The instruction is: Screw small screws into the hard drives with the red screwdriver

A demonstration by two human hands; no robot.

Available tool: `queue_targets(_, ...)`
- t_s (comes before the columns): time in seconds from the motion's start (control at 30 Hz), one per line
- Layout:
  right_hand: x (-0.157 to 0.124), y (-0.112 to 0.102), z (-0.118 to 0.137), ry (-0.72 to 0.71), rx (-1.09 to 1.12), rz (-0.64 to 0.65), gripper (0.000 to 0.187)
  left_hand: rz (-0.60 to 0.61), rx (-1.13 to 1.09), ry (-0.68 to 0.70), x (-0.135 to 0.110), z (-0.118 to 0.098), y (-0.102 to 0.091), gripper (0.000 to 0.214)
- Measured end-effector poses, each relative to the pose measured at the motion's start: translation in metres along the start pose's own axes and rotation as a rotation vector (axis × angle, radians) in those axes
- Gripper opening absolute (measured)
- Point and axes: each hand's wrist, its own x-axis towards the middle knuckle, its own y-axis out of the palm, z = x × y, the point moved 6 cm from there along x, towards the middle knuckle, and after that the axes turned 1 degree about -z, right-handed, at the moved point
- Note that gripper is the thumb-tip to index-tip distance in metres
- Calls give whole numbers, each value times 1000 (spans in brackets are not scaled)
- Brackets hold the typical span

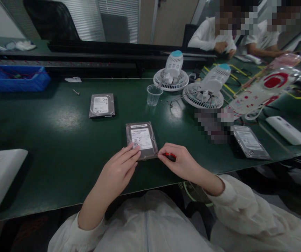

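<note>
A hard drive (146,134) with a white label lies flat on the green table in front of me. My left hand (120,166) rests on its lower left part, fingers stretched out over the label. At the drive's lower right corner, my right hand (178,159) is closed around a screwdriver (170,156) with a red and black handle. Its tip is hidden by my fingers. Farther back on the left lies a second hard drive (102,105), label up. Another hard drive (250,141) lies to the right near the table edge.
A clear plastic cup (154,96) stands behind the drive, near two white fan parts (171,78). A blue bin (16,78) sits at the back left. White cases lie at the left (3,178) and right (287,130). Two people (213,38) sit across the table.
</note>
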Motion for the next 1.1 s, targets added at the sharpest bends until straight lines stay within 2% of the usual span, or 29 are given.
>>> queue_targets(0.17, -1, 4, -7, 214, 105, -12, 15, 4, 14, 9, 1, -1, -1, 38)
queue_targets(0.33, -3, 11, -17, 488, 253, 68, 18, 5, 16, 5, 0, -1, 0, 38)
queue_targets(0.47, -3, 11, -18, 607, 311, 98, 15, 7, 23, 18, 1, -2, 0, 37)
queue_targets(0.67, 0, 10, -14, 680, 311, 116, 11, 4, 33, 23, 2, -2, -1, 36)
queue_targets(1.1, 0, 12, -14, 730, 311, 118, 12, 5, 36, 18, 2, -2, -2, 34)
